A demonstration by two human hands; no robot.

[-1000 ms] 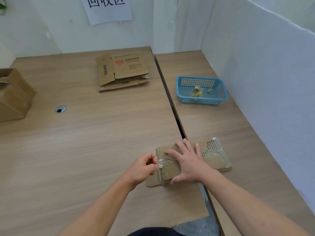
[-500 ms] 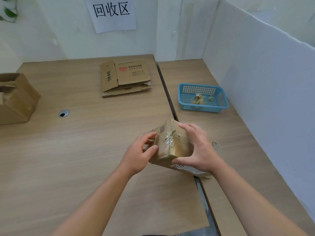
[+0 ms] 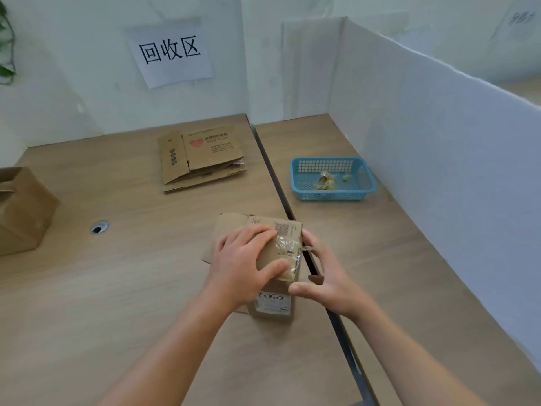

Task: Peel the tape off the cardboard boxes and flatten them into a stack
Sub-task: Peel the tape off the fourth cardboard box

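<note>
A small brown cardboard box (image 3: 281, 229) with clear tape (image 3: 288, 251) across its near end and a white label low on its front sits at the seam between the two tables. My left hand (image 3: 243, 259) lies over its top, fingers spread and thumb on the taped face, gripping it. My right hand (image 3: 328, 273) holds the box's right side, fingers behind the edge and thumb at the front corner. A stack of flattened boxes (image 3: 202, 156) lies at the back of the left table.
A blue plastic basket (image 3: 330, 197) with crumpled tape bits stands on the right table. An upright brown box (image 3: 23, 212) is at the far left, near a cable hole (image 3: 99, 227). A white partition (image 3: 439, 142) walls the right side.
The box was lying on the table under my right hand while my left pinched tape. Both hands then lifted and turned it; now my left hand is on top, my right at its side.
</note>
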